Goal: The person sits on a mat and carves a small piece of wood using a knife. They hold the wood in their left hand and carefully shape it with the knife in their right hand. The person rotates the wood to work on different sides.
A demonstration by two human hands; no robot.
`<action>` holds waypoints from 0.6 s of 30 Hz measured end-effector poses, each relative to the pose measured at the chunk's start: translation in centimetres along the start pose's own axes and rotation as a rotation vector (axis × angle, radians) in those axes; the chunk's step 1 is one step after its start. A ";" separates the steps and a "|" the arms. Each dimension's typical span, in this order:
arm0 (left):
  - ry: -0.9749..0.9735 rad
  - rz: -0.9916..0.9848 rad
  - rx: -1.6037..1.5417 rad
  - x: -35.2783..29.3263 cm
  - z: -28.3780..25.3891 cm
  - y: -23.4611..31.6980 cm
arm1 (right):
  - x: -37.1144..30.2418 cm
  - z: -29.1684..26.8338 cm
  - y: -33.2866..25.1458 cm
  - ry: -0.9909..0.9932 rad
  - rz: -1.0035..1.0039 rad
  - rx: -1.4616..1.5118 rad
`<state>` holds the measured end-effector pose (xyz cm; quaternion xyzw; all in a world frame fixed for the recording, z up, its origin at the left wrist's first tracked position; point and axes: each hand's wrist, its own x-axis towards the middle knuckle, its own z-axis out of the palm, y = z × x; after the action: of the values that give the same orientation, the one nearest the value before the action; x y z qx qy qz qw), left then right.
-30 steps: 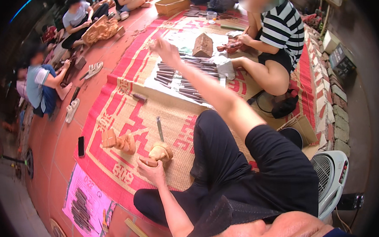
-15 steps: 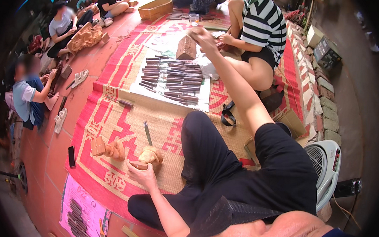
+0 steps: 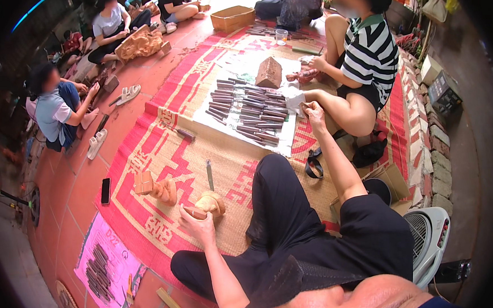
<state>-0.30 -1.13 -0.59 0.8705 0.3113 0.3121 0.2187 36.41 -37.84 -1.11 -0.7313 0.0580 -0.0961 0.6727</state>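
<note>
I sit cross-legged on a red and straw woven mat point(image 3: 162, 153). My left hand point(image 3: 199, 224) grips a pale, rounded wooden carving point(image 3: 211, 203) that rests on the mat in front of my knee. A single chisel point(image 3: 209, 175) lies just beyond it. My right hand point(image 3: 313, 113) is stretched forward at the right edge of a white cloth point(image 3: 220, 93), with its fingers closed around a small dark chisel that barely shows. Several dark-handled chisels point(image 3: 252, 113) lie in rows on the cloth, and a brown wooden block point(image 3: 268, 72) stands at its far end.
A person in a striped shirt point(image 3: 371, 56) sits close by my right hand. Another carving point(image 3: 165, 190), a wooden block point(image 3: 142, 182) and a phone point(image 3: 105, 191) lie to the left. A fan point(image 3: 430, 238) stands at my right hip. A pink sheet with tools point(image 3: 104, 269) lies near left. More people sit at the back.
My right arm has pulled back from the far wooden block to the near right edge of the white cloth. My left hand has stayed on the carving.
</note>
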 end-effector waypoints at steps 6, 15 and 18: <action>-0.007 -0.039 0.047 0.3 -0.5 0.4 | 1.0 -1.5 -0.6 0.005 0.001 0.256; -0.040 -0.066 0.005 0.4 0.0 0.8 | 2.0 6.8 -5.1 -0.166 -0.129 -0.014; -0.036 -0.049 0.007 0.3 0.2 0.8 | 4.8 13.6 -15.6 -0.289 -0.367 0.106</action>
<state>0.35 -1.53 -0.11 0.8689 0.3297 0.2898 0.2287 43.39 -24.28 13.63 -0.6994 -0.1777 -0.1139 0.6828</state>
